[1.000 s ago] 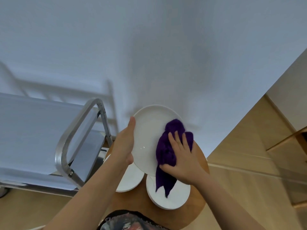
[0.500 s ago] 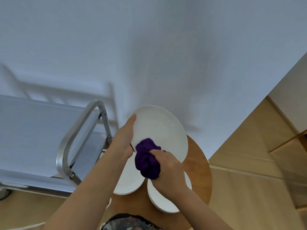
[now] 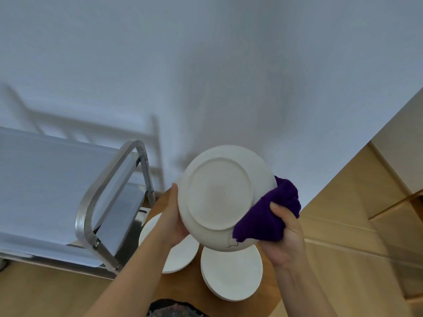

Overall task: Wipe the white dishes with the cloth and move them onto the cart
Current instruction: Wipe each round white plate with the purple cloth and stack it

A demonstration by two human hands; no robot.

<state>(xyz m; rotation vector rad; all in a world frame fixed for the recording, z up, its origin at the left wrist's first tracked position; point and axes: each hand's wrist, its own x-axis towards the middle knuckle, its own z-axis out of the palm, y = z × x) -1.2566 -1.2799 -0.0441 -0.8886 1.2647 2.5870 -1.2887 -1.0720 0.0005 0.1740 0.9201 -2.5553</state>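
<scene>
A white plate [image 3: 219,195] is held up in the air with its underside and foot ring facing me. My left hand [image 3: 174,218] grips its left rim from behind. My right hand [image 3: 283,236] clutches a bunched purple cloth [image 3: 267,216] against the plate's lower right edge. Two more white plates lie on the small round wooden table [image 3: 270,296] below: one [image 3: 180,255] partly hidden under my left wrist, the other [image 3: 231,273] nearer me. The cart [image 3: 45,179] stands to the left, its grey top shelf bare.
The cart's curved metal handle [image 3: 96,202] rises between its shelf and the table. A white wall fills the upper view. Wooden floor and a wooden furniture edge [image 3: 398,202] lie to the right.
The plate has been flipped so its underside faces me. My right hand moved the cloth from the plate's face to its lower right rim.
</scene>
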